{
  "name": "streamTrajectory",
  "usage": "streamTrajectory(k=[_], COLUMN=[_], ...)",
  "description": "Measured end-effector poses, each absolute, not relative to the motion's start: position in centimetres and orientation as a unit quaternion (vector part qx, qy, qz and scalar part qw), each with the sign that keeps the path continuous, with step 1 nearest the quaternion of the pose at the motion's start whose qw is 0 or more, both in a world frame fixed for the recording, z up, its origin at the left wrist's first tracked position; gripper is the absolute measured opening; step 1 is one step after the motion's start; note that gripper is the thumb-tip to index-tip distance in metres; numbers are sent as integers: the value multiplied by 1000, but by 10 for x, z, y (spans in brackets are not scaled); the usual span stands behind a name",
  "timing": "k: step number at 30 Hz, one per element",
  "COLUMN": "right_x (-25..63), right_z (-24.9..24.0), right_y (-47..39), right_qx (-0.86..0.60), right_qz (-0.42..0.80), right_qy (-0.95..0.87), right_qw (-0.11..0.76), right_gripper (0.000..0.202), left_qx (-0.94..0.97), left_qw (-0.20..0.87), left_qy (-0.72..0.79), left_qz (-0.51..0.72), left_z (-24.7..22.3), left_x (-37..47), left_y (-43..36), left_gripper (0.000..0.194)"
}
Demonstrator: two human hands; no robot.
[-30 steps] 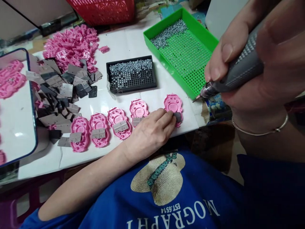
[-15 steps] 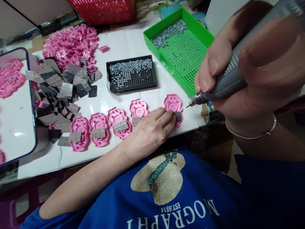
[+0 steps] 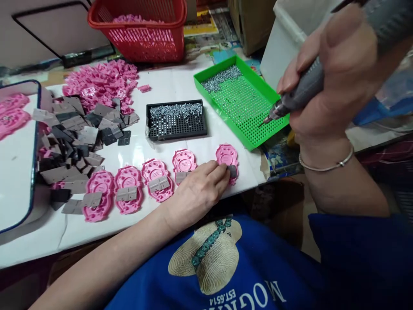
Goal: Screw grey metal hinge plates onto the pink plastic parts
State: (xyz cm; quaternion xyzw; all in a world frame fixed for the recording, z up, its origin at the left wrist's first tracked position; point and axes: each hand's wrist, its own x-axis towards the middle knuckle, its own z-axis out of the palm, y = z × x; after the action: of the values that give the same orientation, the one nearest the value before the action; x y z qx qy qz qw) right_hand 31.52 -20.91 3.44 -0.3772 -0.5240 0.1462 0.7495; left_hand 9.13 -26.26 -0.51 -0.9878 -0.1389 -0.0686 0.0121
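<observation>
The left hand (image 3: pixel 201 187) rests at the near edge of the desk (image 3: pixel 167 84), its curled fingers on a small dark grey flat plate (image 3: pixel 231 172) lying across a pink moulded plastic piece (image 3: pixel 227 153); whether that grip pinches or only presses, I cannot tell. The right hand (image 3: pixel 338 82) has its grip closed around a dark grey cylindrical power screwdriver (image 3: pixel 300 91), its bit over the perforated floor of a green rectangular plastic tray (image 3: pixel 254 79). Left of the held piece stand four similar pink pieces (image 3: pixel 128 178) in a row, each bearing a grey plate.
</observation>
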Motion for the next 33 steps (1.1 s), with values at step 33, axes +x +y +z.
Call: streamTrajectory(k=[33], right_x=[339], right_z=[-1], right_y=[-164], right_qx=[-481], right_qz=[64], right_qy=[-539], right_qw=[689], right_gripper=[44], left_qx=[-986], left_qw=[-11], left_qy=[-145], left_qz=[-83], left_z=[-6], left_x=[90], left_y=[-263], left_gripper=[35])
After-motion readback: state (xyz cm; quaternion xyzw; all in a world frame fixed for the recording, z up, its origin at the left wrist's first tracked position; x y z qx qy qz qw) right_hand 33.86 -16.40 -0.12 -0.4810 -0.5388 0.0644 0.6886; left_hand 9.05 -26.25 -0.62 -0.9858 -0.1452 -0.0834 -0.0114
